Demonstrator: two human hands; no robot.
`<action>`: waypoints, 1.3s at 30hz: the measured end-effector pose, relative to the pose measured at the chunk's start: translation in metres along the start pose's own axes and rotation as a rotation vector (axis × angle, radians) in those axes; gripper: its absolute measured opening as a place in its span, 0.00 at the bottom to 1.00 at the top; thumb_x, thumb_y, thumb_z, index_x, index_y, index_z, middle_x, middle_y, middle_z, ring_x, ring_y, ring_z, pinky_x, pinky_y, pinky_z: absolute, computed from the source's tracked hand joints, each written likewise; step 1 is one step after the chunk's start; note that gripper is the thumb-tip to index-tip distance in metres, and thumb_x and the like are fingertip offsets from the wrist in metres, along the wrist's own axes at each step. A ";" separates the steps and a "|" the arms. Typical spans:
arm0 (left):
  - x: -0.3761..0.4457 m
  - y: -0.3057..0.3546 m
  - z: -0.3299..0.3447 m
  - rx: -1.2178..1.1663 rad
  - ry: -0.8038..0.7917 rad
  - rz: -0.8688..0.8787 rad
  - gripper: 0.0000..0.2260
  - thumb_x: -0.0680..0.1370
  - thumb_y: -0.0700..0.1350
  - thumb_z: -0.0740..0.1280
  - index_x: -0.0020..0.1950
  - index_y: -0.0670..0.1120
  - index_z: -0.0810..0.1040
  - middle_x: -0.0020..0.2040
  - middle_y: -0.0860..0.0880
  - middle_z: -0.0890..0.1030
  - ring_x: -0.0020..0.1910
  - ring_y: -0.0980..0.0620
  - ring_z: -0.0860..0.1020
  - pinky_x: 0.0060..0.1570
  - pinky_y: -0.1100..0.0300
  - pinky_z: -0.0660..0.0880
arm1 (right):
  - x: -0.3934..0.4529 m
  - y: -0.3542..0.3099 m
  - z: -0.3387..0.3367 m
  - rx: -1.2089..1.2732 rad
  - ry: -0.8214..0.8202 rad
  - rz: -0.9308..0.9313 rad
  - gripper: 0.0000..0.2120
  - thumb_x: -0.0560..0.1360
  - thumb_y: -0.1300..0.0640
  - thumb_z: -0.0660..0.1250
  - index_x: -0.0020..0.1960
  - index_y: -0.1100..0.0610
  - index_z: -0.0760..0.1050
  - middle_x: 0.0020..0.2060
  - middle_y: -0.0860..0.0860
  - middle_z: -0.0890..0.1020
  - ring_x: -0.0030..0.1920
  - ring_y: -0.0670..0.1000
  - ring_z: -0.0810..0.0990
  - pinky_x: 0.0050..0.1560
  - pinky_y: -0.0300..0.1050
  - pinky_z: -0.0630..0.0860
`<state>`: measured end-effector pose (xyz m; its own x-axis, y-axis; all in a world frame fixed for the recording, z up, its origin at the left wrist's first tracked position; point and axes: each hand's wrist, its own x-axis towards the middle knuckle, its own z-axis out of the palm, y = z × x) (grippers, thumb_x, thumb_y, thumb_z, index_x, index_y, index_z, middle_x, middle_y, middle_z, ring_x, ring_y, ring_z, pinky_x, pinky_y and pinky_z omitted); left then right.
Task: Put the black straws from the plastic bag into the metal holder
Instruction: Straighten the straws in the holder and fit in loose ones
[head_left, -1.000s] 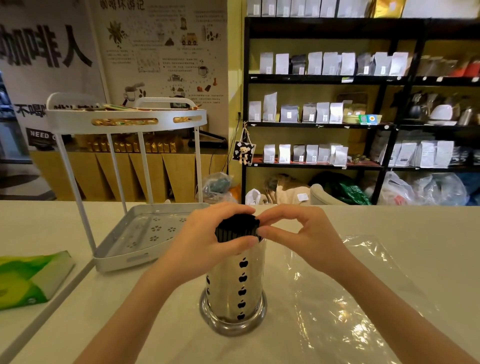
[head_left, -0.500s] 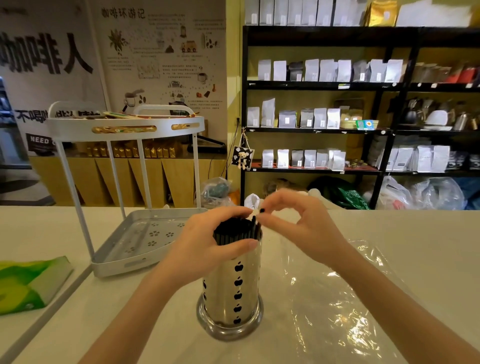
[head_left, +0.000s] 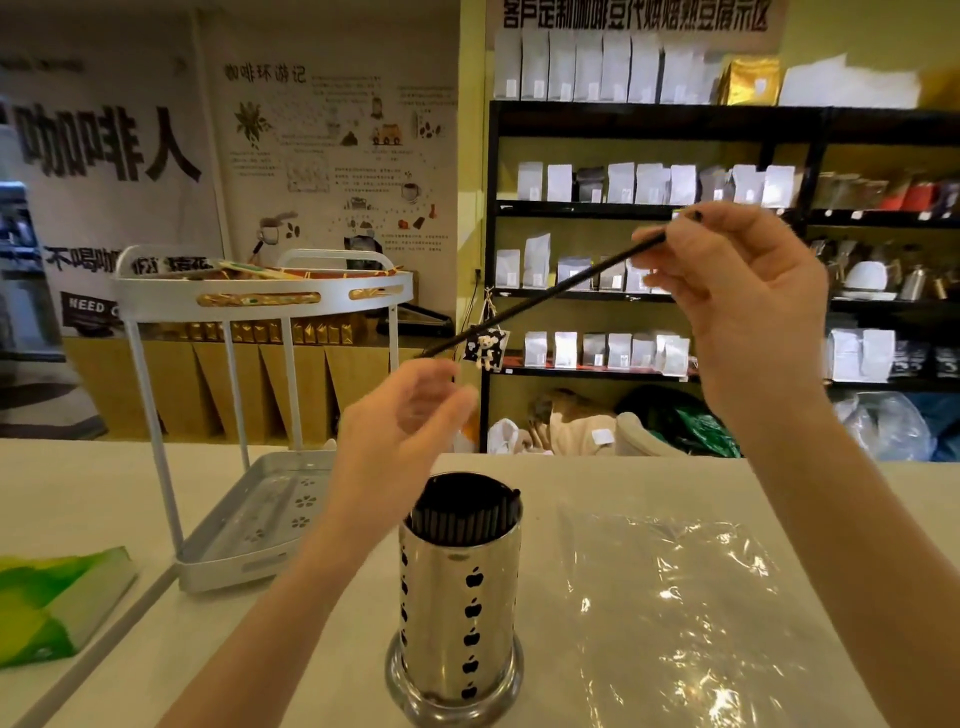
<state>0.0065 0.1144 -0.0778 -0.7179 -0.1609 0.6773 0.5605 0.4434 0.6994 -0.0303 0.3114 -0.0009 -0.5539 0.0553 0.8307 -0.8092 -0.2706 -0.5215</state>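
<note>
The right hand pinches one black straw by its upper end, slanting down-left toward the open, empty left hand (the nearer one), directly above the nearly full metal holder.

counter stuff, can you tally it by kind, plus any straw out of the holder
metal holder, packed with black straws: 1
loose black straw, pinched in the right hand, its far end by the left hand: 1
clear plastic bag, lying flat: 1
white two-tier rack: 1
green packet: 1
total: 5
</note>
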 end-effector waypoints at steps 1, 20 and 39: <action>0.001 0.004 -0.004 -0.111 0.015 -0.051 0.16 0.70 0.52 0.63 0.55 0.48 0.75 0.46 0.51 0.81 0.43 0.57 0.81 0.45 0.65 0.78 | -0.004 0.005 -0.001 0.022 0.011 0.054 0.07 0.74 0.65 0.63 0.44 0.54 0.76 0.35 0.46 0.85 0.39 0.47 0.84 0.43 0.38 0.79; 0.026 0.006 -0.030 -0.027 0.296 0.279 0.16 0.74 0.42 0.65 0.62 0.46 0.72 0.43 0.55 0.83 0.44 0.55 0.83 0.47 0.61 0.79 | -0.093 0.098 0.004 -0.308 -0.425 0.398 0.07 0.73 0.59 0.66 0.46 0.51 0.82 0.38 0.44 0.86 0.43 0.44 0.82 0.44 0.32 0.76; -0.008 -0.038 -0.007 0.244 -0.394 -0.001 0.07 0.75 0.49 0.61 0.45 0.53 0.79 0.40 0.56 0.81 0.46 0.61 0.76 0.41 0.73 0.73 | -0.093 0.086 -0.002 -0.543 -0.612 0.057 0.10 0.67 0.56 0.71 0.47 0.45 0.78 0.37 0.33 0.79 0.43 0.41 0.79 0.47 0.33 0.73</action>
<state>-0.0061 0.0930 -0.1079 -0.8473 0.1648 0.5049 0.4798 0.6455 0.5943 -0.0487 0.2850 -0.1230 -0.5187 -0.5214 0.6775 -0.8524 0.2543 -0.4569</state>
